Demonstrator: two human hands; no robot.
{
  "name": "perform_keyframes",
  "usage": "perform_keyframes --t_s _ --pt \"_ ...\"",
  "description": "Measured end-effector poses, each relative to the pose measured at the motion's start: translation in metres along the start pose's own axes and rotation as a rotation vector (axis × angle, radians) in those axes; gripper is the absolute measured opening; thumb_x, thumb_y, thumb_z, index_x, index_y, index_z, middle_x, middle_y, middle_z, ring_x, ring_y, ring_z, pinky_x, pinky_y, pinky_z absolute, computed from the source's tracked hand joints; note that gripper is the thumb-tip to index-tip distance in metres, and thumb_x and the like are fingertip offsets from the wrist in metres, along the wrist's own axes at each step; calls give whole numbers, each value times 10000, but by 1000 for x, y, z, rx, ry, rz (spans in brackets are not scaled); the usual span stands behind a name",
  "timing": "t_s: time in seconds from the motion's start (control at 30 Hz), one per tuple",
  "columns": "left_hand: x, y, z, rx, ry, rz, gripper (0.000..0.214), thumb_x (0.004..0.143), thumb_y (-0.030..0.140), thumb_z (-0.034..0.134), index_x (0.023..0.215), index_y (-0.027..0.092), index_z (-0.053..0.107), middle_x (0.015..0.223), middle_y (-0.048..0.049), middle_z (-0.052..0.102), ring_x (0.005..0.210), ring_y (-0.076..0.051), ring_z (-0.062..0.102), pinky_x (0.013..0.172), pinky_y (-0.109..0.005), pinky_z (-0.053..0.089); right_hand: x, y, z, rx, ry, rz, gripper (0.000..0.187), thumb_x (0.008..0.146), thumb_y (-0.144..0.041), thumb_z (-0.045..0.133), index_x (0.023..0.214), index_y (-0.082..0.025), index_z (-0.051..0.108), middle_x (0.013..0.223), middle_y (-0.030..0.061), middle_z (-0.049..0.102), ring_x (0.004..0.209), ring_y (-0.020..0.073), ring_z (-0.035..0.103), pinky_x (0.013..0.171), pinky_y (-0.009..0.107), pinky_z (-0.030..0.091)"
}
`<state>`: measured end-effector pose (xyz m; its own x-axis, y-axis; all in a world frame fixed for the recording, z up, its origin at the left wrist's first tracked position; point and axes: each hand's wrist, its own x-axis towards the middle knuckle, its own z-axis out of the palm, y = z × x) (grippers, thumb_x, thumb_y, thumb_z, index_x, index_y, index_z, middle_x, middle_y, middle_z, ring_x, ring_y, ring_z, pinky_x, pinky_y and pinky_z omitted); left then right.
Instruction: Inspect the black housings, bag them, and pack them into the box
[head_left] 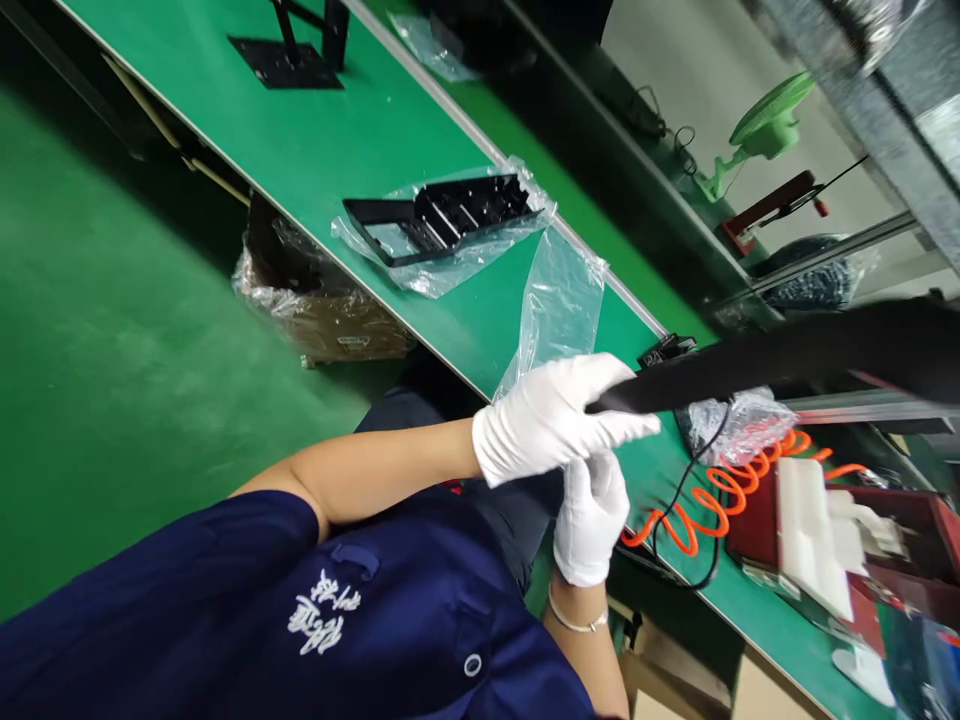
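My left hand (562, 415), in a white glove, is closed around the narrow end of a long black piece (787, 350). The piece is smeared by motion and runs off past the right edge, so its exact kind does not show. Just below, my right hand (592, 515), also gloved in white, is closed with its fingertips up against the left hand. What it grips, if anything, is hidden. A clear plastic bag (562, 305) lies on the green bench beside my left hand. Farther up the bench, a black plastic housing (450, 220) rests on another clear bag.
A black stand (289, 60) is at the bench's far end. To the right are a coiled orange air hose (705, 520), a red bin with white blocks (814, 530) and a bubble-wrapped item (739, 425). A carton (345, 325) sits under the bench; a green fan (769, 125) stands behind.
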<state>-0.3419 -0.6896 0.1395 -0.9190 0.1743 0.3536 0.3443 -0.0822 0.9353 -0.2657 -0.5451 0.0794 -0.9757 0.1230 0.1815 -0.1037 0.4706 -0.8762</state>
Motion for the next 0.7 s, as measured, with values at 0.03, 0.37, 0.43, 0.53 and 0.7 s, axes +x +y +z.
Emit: perform_keyframes --t_s 0.03,0.37,0.43,0.53,0.7 --pt "4 -1 -6 -109 29 -95 259 839 433 716 847 188 634 731 13 608 659 -153 576 635 -286 479 2 1 2 40 71 -37 373 957 -451 590 1177 -154 641 1050 81 674 931 164 664 883 335 579" --pt "6 -26 -40 -722 170 -329 264 842 384 719 1031 203 681 970 -9 750 914 -212 701 868 -341 552 18 -2 13 341 -130 172 542 883 -508 662 1323 -195 625 1362 96 608 1266 210 599 1096 395 526" --pt "5 -32 -39 -738 185 -416 237 856 375 707 1031 216 693 915 4 745 842 -186 698 816 -324 560 14 1 19 412 -126 235 574 837 -513 709 1297 -176 638 1352 113 613 1247 230 614 1068 401 549" --pt "3 -40 -37 -740 223 -481 186 852 377 705 962 227 708 874 12 729 814 -172 682 798 -319 560 6 4 26 519 -83 299 656 805 -494 745 1351 -172 579 1368 126 599 1225 233 632 1065 413 555" --pt "1 -54 -31 -664 181 -450 218 861 424 673 904 212 701 945 -23 723 939 -209 667 885 -351 541 -1 4 24 564 -33 244 700 824 -443 732 1426 -174 496 1435 138 540 1297 234 586 1097 429 538"
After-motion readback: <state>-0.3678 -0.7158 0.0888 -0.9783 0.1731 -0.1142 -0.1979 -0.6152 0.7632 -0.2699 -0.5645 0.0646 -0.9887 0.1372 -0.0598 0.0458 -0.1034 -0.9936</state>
